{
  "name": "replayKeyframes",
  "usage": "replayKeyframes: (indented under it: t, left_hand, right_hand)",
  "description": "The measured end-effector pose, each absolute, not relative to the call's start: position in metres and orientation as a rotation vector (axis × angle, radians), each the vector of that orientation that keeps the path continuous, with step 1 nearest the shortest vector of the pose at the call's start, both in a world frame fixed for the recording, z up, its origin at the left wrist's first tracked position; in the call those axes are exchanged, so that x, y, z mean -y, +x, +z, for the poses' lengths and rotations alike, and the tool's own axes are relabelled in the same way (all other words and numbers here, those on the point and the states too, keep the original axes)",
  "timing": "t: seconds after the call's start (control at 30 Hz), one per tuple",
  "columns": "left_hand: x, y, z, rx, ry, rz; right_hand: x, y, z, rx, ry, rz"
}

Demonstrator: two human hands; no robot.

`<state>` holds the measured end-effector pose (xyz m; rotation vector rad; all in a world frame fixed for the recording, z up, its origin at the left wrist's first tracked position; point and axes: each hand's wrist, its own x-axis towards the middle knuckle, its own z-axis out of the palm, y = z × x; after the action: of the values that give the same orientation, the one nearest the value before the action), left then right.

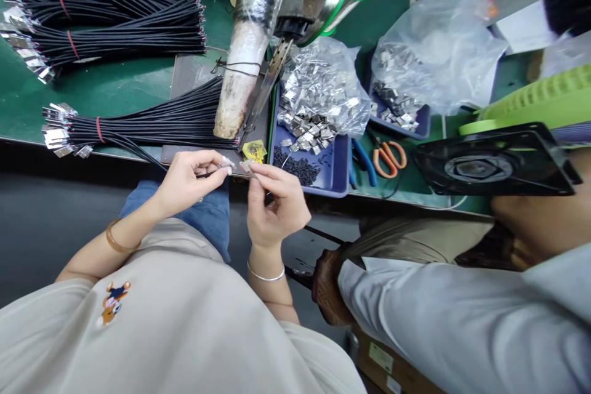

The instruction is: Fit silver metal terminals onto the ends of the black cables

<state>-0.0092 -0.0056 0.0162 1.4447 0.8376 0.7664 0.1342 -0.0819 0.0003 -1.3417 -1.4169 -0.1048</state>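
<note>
Over the table's front edge, my left hand point(196, 178) pinches a black cable point(205, 175) close to its end. Facing it, my right hand point(277, 200) has thumb and forefinger closed on a small silver metal connector point(247, 165). The two sets of fingertips are a short gap apart. Just behind them lies a crumpled yellow piece point(254, 151) on a grey board point(184, 80). To the left rests a bundle of black cables point(157, 126) with silver plugs, tied by a red band.
A blue tray point(339, 166) holds a bag of metal connectors point(318, 86) and small black pieces point(298, 166). A wrapped hose point(244, 55) hangs over the board beside a solder spool point(339, 0). Orange-handled scissors point(389, 158), a fan point(489, 163) and a co-worker's sleeve point(415, 320) are right.
</note>
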Motion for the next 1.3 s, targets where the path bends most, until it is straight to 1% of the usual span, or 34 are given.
replayKeyframes:
  t: [0.07,0.13,0.27,0.37,0.67,0.87,0.93,1.1,1.3]
  left_hand:
    - [0.0045,-0.0079,0.0160,-0.833,1.447,0.754]
    - [0.0030,-0.0074,0.0159,-0.828,1.451,0.748]
    - [-0.0006,-0.0083,0.0171,-0.788,1.452,0.705]
    - [-0.0025,-0.0090,0.0187,-0.765,1.446,0.675]
    - [-0.0028,-0.0115,0.0210,-0.733,1.421,0.641]
    - [-0.0013,-0.0113,0.0178,-0.743,1.375,0.617]
    - [-0.0007,-0.0098,0.0164,-0.783,1.353,0.646]
    - [-0.0015,-0.0065,0.0193,-0.777,1.324,0.677]
    - [-0.0043,-0.0076,0.0245,-0.754,1.317,0.646]
  right_hand:
    - [0.0805,0.1337,0.0011,1.482,-1.385,-0.169]
    - [0.0791,0.1343,0.0011,1.441,-1.452,-0.134]
    - [0.0774,0.1381,0.0008,1.343,-1.524,0.162]
    - [0.0776,0.1391,0.0011,1.353,-1.481,0.267]
    - [0.0801,0.1386,0.0015,1.373,-1.512,0.311]
    - [0.0793,0.1372,-0.0003,1.292,-1.441,0.381]
    - [0.0792,0.1375,-0.0013,1.265,-1.433,0.326]
    - [0.0778,0.1410,-0.0035,1.460,-1.402,-0.013]
    - [0.0761,0.1418,-0.0041,1.549,-1.369,-0.060]
